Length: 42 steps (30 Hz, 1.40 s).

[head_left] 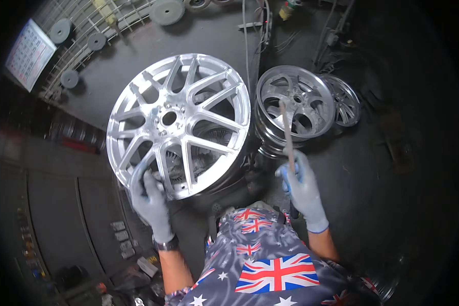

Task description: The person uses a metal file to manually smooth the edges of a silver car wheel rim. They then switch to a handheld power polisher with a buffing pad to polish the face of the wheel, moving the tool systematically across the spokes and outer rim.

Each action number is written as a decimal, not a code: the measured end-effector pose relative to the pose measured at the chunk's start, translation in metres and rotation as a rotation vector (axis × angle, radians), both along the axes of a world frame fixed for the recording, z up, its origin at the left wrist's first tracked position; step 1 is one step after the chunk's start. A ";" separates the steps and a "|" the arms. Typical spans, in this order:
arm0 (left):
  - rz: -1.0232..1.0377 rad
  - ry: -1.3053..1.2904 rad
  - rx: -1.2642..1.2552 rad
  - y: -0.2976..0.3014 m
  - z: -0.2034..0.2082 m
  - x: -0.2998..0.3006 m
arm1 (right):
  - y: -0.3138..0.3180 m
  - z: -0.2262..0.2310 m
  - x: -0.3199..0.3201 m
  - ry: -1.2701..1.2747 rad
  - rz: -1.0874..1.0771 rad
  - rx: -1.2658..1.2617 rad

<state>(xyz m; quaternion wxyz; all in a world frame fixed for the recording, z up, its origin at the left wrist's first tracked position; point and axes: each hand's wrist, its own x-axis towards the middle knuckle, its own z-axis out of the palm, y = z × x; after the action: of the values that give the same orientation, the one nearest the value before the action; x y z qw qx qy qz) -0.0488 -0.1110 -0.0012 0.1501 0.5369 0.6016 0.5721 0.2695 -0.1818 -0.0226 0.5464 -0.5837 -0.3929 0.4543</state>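
A large bright silver alloy wheel (pixel 152 108) with many split spokes is in front of me, its face turned up toward me. My left hand (pixel 149 196), in a grey-blue work glove, grips its lower left edge, fingers at the outer end of a spoke. To the right of the wheel, my gloved right hand (pixel 301 186) is closed around a thin brownish stick-like tool (pixel 286 130). The tool points up and away, apart from the large wheel; its exact kind is unclear. In this view it crosses in front of a smaller silver wheel (pixel 319 115).
Beyond the smaller wheel lies another chrome wheel (pixel 349 104). Round grey discs (pixel 167 11) hang on a wire rack at the upper left, near a calendar sheet (pixel 30 55). A cable (pixel 246 46) hangs behind the wheels. Small items line the shelving (pixel 122 237) at lower left.
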 end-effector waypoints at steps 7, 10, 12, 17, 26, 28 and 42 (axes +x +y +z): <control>-0.124 0.283 0.176 0.014 0.001 0.071 | -0.021 -0.037 0.047 -0.340 0.250 -0.024; -0.127 0.200 0.120 0.004 -0.008 0.083 | -0.037 -0.054 0.056 -0.467 0.172 -0.058; -0.147 0.204 0.074 0.002 -0.014 0.082 | -0.033 -0.044 0.056 -0.427 0.223 -0.036; -0.288 0.265 0.049 0.017 -0.003 0.100 | 0.004 -0.032 0.046 -0.705 0.354 0.256; -0.469 0.596 -0.015 0.058 -0.020 0.099 | 0.013 -0.017 0.021 -0.952 0.419 0.046; -0.481 0.642 -0.008 0.063 -0.022 0.097 | 0.012 -0.015 0.020 -0.914 0.425 0.032; -0.424 0.594 0.015 0.084 -0.025 0.092 | -0.019 -0.027 0.032 -0.659 0.359 0.148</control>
<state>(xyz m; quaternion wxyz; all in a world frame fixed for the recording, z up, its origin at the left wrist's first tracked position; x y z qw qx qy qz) 0.0428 -0.0269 -0.0260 0.0801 0.7935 0.4903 0.3516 0.3020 -0.2004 -0.0494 0.3430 -0.5794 -0.6751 0.3013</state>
